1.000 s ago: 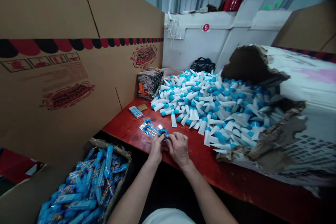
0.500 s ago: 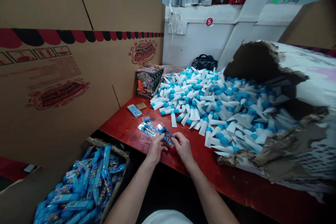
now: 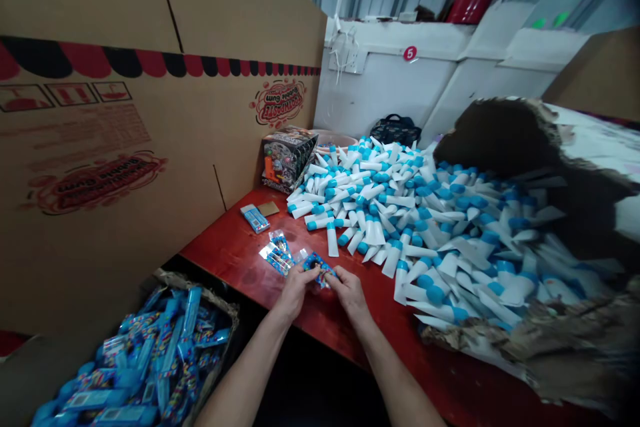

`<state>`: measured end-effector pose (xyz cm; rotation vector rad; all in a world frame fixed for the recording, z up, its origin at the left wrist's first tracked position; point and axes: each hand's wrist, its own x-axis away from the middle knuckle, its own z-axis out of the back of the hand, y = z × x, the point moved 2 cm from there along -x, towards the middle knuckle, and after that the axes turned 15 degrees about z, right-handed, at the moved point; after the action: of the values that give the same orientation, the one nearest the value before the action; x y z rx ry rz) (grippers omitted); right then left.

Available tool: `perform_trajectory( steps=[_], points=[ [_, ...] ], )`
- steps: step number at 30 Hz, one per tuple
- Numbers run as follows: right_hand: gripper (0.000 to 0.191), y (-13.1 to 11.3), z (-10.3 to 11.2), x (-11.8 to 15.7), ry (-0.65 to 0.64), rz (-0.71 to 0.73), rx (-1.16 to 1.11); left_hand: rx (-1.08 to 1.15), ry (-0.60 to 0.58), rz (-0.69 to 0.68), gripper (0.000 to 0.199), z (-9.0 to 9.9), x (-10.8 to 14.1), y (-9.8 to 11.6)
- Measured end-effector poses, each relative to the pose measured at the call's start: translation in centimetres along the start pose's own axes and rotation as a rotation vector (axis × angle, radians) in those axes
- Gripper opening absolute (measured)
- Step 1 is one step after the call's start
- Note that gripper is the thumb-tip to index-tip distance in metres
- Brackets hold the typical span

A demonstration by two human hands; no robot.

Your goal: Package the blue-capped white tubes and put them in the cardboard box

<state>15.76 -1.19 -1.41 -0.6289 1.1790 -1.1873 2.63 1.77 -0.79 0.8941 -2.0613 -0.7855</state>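
Note:
A small blue printed plastic wrapper (image 3: 315,261) with a clear end is pinched between my two hands, just above the red table (image 3: 235,250). My left hand (image 3: 296,287) grips its left side, and my right hand (image 3: 349,288) holds the right edge between thumb and fingers. Beyond my left hand, several similar wrappers (image 3: 278,255) lie loosely overlapped on the table. A big heap of white tubes with blue caps (image 3: 390,200) spreads from the middle of the table to the right.
A torn carton (image 3: 540,347) lies on its side at right, tubes spilling from it. A box of filled blue packs (image 3: 150,353) stands low at left. A tall cardboard carton (image 3: 215,120) walls the left. Behind are a printed box (image 3: 287,160) and a dark bag (image 3: 395,130).
My hands have turned the wrapper flatter and drawn it slightly closer together between them. The whole view has shifted a little as my head moved.

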Motion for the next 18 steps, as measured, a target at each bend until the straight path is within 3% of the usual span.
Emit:
perform_trajectory(
  steps=[3, 7, 9, 12, 15, 18],
  points=[
    [0.046, -0.2, -0.5, -0.5, -0.003, -0.032, -0.009, 0.058, 0.049, -0.041, 0.022, -0.2, -0.4, 0.1],
    [0.051, -0.3, -1.4, -2.0, -0.155, 0.004, 0.003, 0.244, 0.159, -0.085, 0.025, 0.1, -0.9, 0.4],
    [0.045, -0.5, -1.2, -3.6, -0.182, 0.08, 0.189, 0.362, 0.211, -0.111, 0.026, 0.8, -1.0, 0.8],
    [0.027, -0.8, -0.5, -6.4, -0.214, 0.238, 0.7, 0.47, 0.214, -0.092, 0.024, 1.9, -0.8, 1.4],
    [0.033, -0.5, 0.1, -8.7, -0.382, 0.329, 1.142, 0.563, 0.172, 0.018, 0.022, 2.9, -0.4, 1.8],
    [0.028, 0.3, 0.6, -9.5, -0.551, 0.354, 1.295, 0.652, 0.15, 0.089, 0.024, 3.9, 0.2, 2.1]
  ],
)
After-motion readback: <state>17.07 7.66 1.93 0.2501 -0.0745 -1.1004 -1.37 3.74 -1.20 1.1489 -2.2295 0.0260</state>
